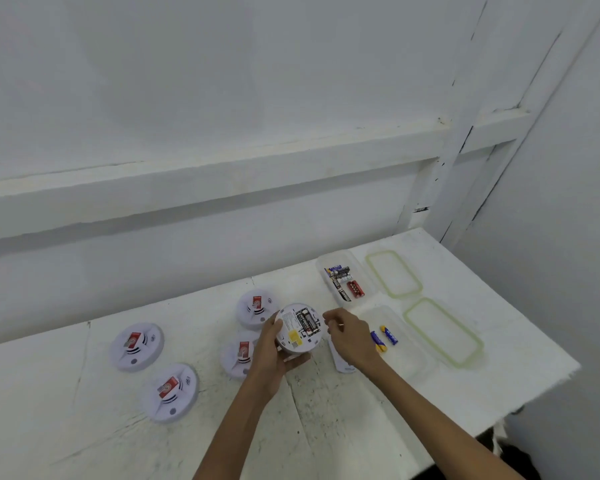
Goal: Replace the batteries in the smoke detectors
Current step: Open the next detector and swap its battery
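The left grip [269, 348] is clasped round the rim of one smoke detector [300, 327], held at centre frame with its back side up. Black cells [305, 322] show in its open bay. The right grip [350, 337] hovers just beside its right edge, fingers curled; I cannot tell whether it pinches anything.

The casing looks like light, stiff, smooth plastic. It is best taken by the rim, which leaves the bay free. The cells are small and would likely roll.

I count five detectors. Four lie face up on the tabletop [326, 427] at left: [136, 346], [170, 393], [255, 308], [238, 355]. At right are two clear tubs, the farther [323, 263] holding black and red cells and the nearer [413, 358] holding two blue-and-yellow batteries [388, 336]. Two green-edged lids [394, 273] lie beside them.
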{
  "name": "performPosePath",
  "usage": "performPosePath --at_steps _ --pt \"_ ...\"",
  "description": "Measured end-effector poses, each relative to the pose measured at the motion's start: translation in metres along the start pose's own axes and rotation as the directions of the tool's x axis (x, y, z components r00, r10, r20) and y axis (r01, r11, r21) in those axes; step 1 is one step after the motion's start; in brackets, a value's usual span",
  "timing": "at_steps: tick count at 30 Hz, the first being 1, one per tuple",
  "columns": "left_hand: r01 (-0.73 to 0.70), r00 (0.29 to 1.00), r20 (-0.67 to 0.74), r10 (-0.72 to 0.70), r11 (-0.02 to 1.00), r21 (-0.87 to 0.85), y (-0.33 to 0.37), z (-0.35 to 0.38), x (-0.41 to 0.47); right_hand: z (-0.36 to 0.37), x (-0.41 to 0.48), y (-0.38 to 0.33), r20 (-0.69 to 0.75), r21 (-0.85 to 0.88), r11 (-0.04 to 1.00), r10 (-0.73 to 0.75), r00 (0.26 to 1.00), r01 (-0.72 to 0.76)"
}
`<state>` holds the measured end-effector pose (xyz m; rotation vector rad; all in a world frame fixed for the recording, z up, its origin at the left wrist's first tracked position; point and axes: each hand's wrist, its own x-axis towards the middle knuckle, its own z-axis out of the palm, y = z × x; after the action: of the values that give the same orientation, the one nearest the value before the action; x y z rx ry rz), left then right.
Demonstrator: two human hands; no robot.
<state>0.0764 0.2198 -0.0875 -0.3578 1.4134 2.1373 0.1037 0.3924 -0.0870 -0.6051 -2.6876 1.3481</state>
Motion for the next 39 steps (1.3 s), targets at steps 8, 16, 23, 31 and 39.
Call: performPosePath --at_steps 8,16,23,31,39 --pt "0.03 0.998 -0.048 -0.031 0.999 -0.033 -0.014 -0.006 -0.001 0.026 -0.027 0.03 0.121 -0.595 0.796 -0.05 0.991 0.113" --pt "0.027 0.998 -0.048 -0.029 0.998 -0.051 -0.014 -0.011 0.001 0.034 -0.03 0.036 0.084 -0.552 0.83 -0.03 0.996 0.071" --pt "0.072 0.994 -0.072 -0.078 0.994 -0.08 -0.014 -0.015 0.006 0.036 -0.031 0.04 0.057 -0.433 0.897 -0.076 0.995 0.093" --pt "0.0 0.995 -0.104 -0.011 0.994 -0.105 -0.009 -0.018 0.008 0.038 -0.041 0.034 -0.01 -0.126 0.988 -0.093 0.996 0.091" --pt "0.013 0.992 -0.12 -0.032 0.987 -0.16 -0.009 -0.02 0.007 0.037 -0.041 0.026 0.006 -0.034 0.999 -0.02 1.0 0.02"
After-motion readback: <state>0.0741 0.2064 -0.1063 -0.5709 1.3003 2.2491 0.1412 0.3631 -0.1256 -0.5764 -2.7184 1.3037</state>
